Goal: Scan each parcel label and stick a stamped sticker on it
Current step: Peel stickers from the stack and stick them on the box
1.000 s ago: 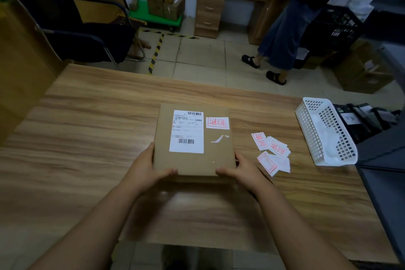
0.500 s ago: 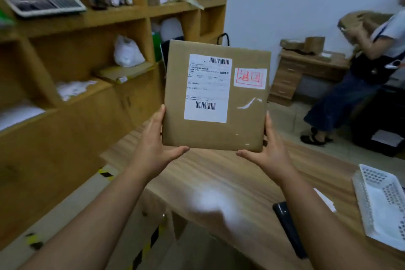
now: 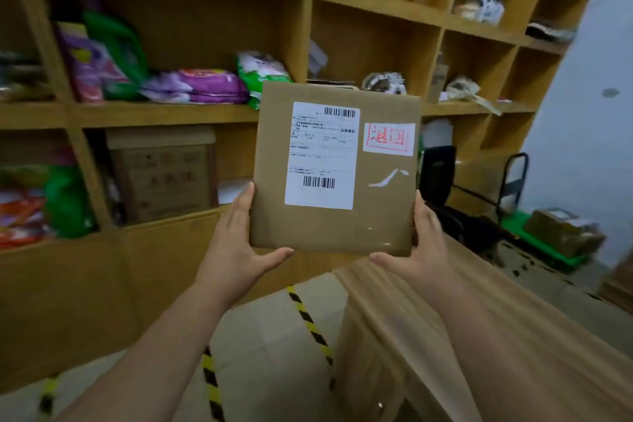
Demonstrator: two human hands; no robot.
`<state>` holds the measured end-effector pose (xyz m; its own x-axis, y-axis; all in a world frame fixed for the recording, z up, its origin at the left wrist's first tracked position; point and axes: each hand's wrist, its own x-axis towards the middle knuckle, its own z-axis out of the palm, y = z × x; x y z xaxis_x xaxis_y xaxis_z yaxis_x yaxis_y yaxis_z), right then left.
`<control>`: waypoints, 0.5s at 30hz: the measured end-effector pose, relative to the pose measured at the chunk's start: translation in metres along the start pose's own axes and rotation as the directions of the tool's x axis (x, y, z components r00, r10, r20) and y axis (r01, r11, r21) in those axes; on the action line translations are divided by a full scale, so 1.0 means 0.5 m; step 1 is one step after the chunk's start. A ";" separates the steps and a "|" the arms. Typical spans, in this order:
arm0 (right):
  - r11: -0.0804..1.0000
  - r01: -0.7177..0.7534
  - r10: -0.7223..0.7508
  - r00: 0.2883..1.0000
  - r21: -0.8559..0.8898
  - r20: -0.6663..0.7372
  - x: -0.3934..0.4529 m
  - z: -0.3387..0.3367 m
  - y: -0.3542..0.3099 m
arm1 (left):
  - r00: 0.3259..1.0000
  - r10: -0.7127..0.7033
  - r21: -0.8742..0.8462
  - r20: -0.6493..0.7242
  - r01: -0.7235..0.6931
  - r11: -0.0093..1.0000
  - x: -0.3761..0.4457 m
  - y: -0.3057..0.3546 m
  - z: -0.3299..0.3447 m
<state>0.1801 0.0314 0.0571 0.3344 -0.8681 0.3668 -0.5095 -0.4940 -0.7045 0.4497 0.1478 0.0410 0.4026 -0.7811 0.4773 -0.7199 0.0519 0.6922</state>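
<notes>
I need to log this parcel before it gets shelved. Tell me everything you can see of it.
The parcel is a flat, square brown cardboard box, held upright in the air in front of wooden shelves. The left hand and right hand grip its lower corners. On its face are a white shipping label with two barcodes, a white sticker with a red stamp beside it, and a torn white scrap below.

You see: brown parcel (image 3: 334, 223); white label (image 3: 322, 156), black barcodes; white sticker (image 3: 388, 139), red stamp; yellow-black striped floor tape (image 3: 310, 325); green trolley (image 3: 541, 243), far right.
</notes>
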 end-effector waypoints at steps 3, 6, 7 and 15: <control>0.994 0.100 -0.105 0.985 0.041 0.137 0.048 0.174 -0.125 | 0.985 -0.109 0.061 -0.134 0.118 0.991 -0.031 -0.117 -0.162; 0.973 0.172 -0.213 0.930 0.157 0.300 0.068 0.361 -0.244 | 0.935 -0.237 0.110 -0.265 0.273 0.956 -0.099 -0.230 -0.313; 0.962 0.188 -0.249 0.902 0.199 0.353 0.069 0.421 -0.281 | 0.910 -0.281 0.118 -0.306 0.329 0.937 -0.127 -0.263 -0.358; 0.871 0.254 -0.491 0.504 0.421 0.711 0.007 0.925 -0.548 | 0.586 -0.514 0.095 -0.627 0.712 0.696 -0.379 -0.515 -0.622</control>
<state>0.6874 0.1863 -0.0296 0.9821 -0.1607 0.0987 -0.0250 -0.6298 -0.7763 0.7345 0.4762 -0.0592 0.9601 -0.0943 0.2634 -0.2681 -0.5790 0.7700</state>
